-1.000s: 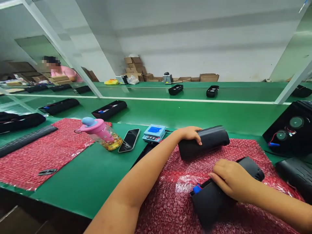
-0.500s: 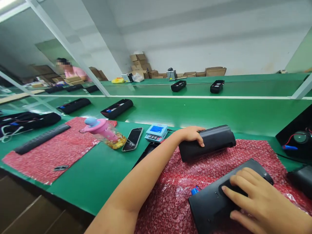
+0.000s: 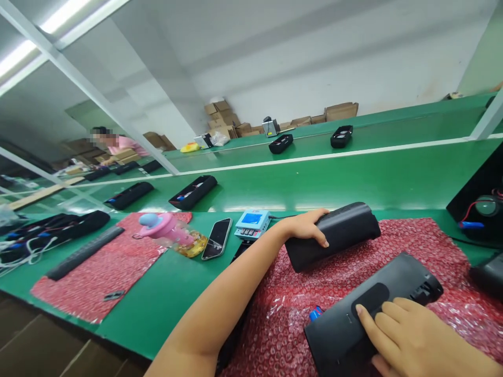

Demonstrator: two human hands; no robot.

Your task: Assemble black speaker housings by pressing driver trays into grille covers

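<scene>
My left hand [image 3: 308,228] grips the left end of a black speaker housing [image 3: 348,225], thumb on the near side and fingers over the top. Nearer to me, a second black housing [image 3: 334,332] lies slanted on red bubble wrap [image 3: 281,319]. The index finger of my right hand [image 3: 412,335] is stretched out and rests on that housing's dark oval panel [image 3: 369,301], while the other fingers curl and the thumb is partly hidden. A cut-out shows at the housing's far right end. A small blue wired part [image 3: 315,313] pokes out at its left edge.
A light-blue device with a screen [image 3: 251,222], a phone [image 3: 217,239] and a pink-lidded bottle [image 3: 173,235] stand left of my arm. An open black housing with wires [image 3: 483,209] is at right. More housings [image 3: 194,192] sit beyond; a person [image 3: 121,145] works far left.
My right hand has shifted down and right across the near housing, uncovering its oval panel and end cut-out; its fingers have curled except the index. My left hand keeps its grip. The view has tilted.
</scene>
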